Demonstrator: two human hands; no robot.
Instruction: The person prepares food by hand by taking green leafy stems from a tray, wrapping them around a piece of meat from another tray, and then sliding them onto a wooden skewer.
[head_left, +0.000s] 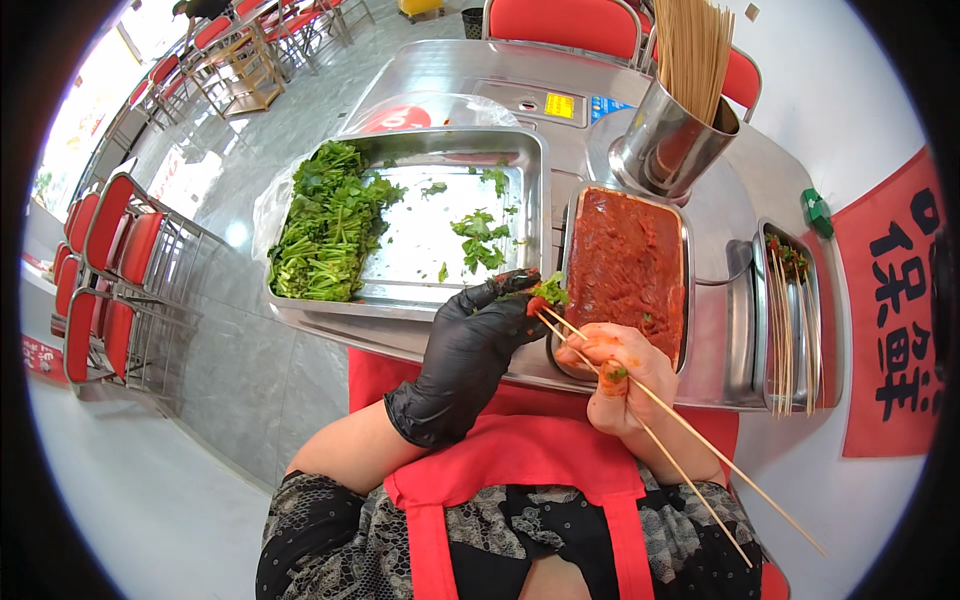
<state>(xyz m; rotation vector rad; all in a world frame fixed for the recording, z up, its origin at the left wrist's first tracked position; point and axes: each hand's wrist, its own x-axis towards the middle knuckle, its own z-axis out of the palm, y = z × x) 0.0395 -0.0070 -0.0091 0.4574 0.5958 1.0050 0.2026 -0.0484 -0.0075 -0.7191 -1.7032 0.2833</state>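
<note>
My left hand (469, 356), in a black glove, pinches a small bunch of leafy green herb (553, 289), likely cilantro, with a red-coated morsel (535, 305) beside it. My bare right hand (637, 375) grips two thin bamboo skewers (731, 465). Their tips meet the red morsel at my gloved fingers, while the long ends slant down to the right. Red paste stains my right fingers, and a green scrap clings to one of them. Just beyond that hand lies a tray of red, sauce-coated food (626, 262). Glove and leaves hide how far the tips go in.
A large steel tray (409, 304) holds cut green herbs (326, 232) at its left and loose leaves elsewhere. Upright skewers (694, 60) fill a leaning steel canister (667, 142). Filled skewers (784, 330) lie in a narrow tray (829, 375) at right. Red folding chairs (112, 232) stand left.
</note>
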